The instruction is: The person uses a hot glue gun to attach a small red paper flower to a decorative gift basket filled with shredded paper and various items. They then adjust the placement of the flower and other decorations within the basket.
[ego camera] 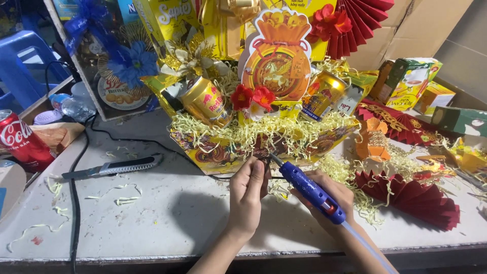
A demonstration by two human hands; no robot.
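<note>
My right hand grips a blue hot glue gun with a clear glue stick trailing out of its back. Its metal nozzle points up-left at the front edge of a yellow gift basket filled with pale shredded paper, gold drink cans, red paper flowers and a round orange-and-gold pouch-shaped card. My left hand is closed on something small and dark right beside the nozzle tip, against the basket's front wall; what it pinches is hidden by the fingers.
A utility knife lies on the grey tabletop at left beside a black cable. A red soda can stands far left. Red folded paper fans, boxes and loose shredded paper lie at right. A blue-flowered gift box stands behind.
</note>
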